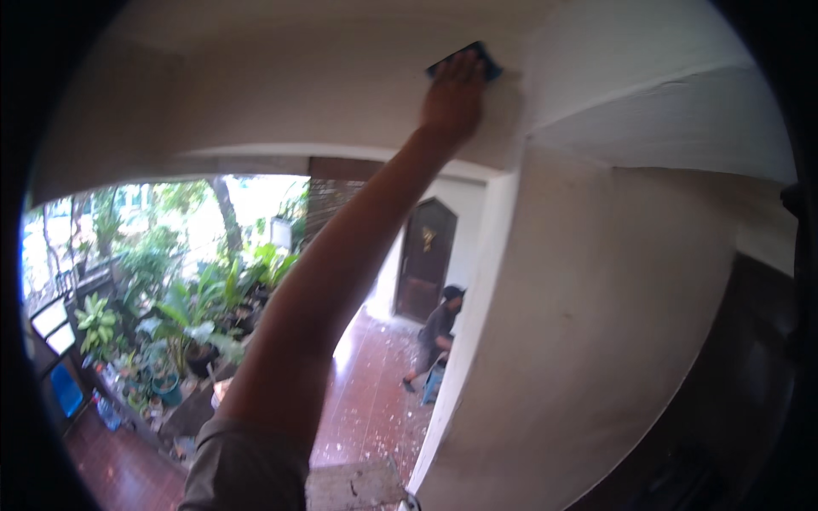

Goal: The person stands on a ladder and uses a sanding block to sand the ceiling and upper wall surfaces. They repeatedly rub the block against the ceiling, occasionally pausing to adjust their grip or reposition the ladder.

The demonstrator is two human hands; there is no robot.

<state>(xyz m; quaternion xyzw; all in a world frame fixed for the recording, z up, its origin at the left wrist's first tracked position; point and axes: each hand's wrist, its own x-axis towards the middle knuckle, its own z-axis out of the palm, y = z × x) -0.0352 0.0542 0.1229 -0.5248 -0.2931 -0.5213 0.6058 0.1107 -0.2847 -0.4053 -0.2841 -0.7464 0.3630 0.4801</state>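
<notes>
My left arm reaches up from the lower left, its short grey sleeve showing at the bottom. With fingers laid over it, my left hand (456,92) presses a dark blue sheet of sandpaper (492,68) against the pale upper wall (341,94). The sheet's corners stick out on both sides of the fingers. The place of contact is close to the corner where this wall meets the white ceiling beam. No part of my right hand shows.
A worn wooden board (354,485) is below me. Pale flecks litter the reddish floor (366,409). Another person (436,332) crouches by a bluish object near a dark door (424,255). Potted plants (196,315) fill the left side. A wide pillar (588,324) stands at right.
</notes>
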